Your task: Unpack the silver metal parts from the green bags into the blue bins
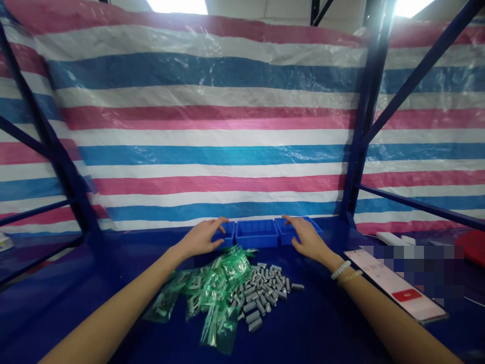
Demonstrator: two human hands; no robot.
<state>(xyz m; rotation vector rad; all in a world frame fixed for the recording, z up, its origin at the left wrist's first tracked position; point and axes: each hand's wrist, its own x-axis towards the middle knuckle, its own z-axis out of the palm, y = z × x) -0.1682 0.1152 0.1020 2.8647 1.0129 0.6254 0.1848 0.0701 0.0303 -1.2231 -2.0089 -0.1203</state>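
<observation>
Three blue plastic bins stand in a row at the back of the blue table. My left hand (204,236) is at the left bin (228,233), fingers apart and nothing held. My right hand (306,237) reaches to the right bin (282,227), its fingers spread and bare. Between the hands sits the middle bin (256,233). Nearer to me lies a heap of green-tinted clear plastic bags (217,288), some with small parts inside. Against its right side is a pile of small grey blocks (263,290). Whether my fingertips touch the bins I cannot tell.
A phone (394,285) with a lit screen lies on the right of the table (303,333). White objects (396,238) and a red item (472,247) are behind it. Blue metal posts (359,126) frame the table, with a striped plastic sheet (220,156) behind.
</observation>
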